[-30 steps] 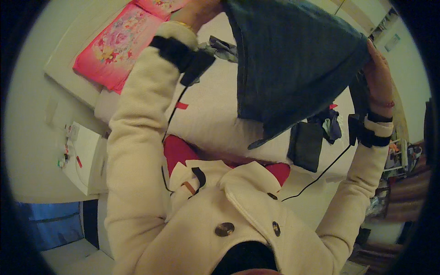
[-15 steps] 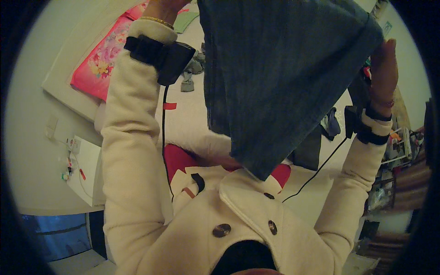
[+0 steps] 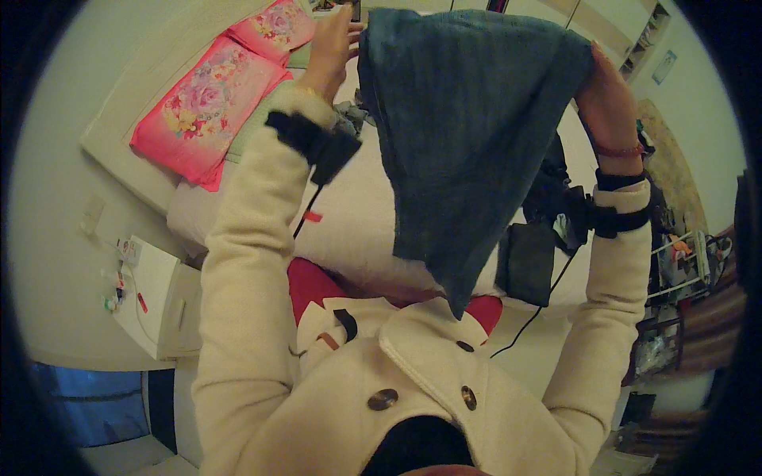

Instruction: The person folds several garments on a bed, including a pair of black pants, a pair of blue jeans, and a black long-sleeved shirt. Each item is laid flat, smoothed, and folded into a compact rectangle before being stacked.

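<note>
A dark blue denim garment (image 3: pixel 468 135) hangs spread in the air before me, above the bed, its lower end narrowing toward my coat. My left hand (image 3: pixel 329 51) pinches it at the upper left corner; some of the fingertips are hidden behind the cloth. At the upper right corner my right hand (image 3: pixel 609 99) is closed on the edge, its fingers mostly out of sight behind the fabric. A folded dark garment (image 3: pixel 526 264) lies on the bed's near edge, right of the hanging cloth.
Pink floral pillows (image 3: pixel 198 111) lie at the bed's far left. Dark clothes (image 3: pixel 548 190) and grey clothing (image 3: pixel 349 119) are on the pale bed sheet (image 3: pixel 349 214). A white bedside cabinet (image 3: pixel 171 297) stands at left; a white rack (image 3: pixel 683 266) with items stands at right.
Both hands have drawn inward and lower in the view, the denim garment now showing its top edge. More of the bed and pillows has come into view.
</note>
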`<state>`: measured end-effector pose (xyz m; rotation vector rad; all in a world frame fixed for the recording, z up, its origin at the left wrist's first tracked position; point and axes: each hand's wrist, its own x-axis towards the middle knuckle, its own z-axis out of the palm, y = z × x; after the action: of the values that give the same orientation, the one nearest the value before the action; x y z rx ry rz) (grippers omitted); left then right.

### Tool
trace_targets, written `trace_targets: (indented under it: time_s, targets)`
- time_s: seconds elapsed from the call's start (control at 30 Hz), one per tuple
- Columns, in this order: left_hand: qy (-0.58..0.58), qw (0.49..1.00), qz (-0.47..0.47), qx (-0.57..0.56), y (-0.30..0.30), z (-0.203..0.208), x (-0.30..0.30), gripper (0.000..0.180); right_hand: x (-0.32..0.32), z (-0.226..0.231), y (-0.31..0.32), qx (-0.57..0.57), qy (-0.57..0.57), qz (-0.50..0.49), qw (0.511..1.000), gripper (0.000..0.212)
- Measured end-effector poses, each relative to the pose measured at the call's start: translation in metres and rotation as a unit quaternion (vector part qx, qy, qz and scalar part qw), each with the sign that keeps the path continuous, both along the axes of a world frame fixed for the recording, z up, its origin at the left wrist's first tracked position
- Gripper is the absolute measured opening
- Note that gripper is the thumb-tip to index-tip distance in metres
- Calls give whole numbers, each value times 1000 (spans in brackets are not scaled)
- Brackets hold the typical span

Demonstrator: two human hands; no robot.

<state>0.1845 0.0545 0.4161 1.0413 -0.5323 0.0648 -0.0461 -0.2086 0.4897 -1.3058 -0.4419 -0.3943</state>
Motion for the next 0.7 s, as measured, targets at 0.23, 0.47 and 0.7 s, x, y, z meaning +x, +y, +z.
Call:
trace_targets:
  time_s: [0.23,0.47,0.7]
  targets:
    - [106,951,-199,213,-4,-78,-57,37,14,-1,8,36,71,-104,991,29]
    - [58,955,-250,148,-16,-58,-53,21,7,0,-5,29,57,-99,993,30]
    - [-103,963,-204,145,6,-22,-24,26,-3,-8,-16,74,96,-75,990,36]
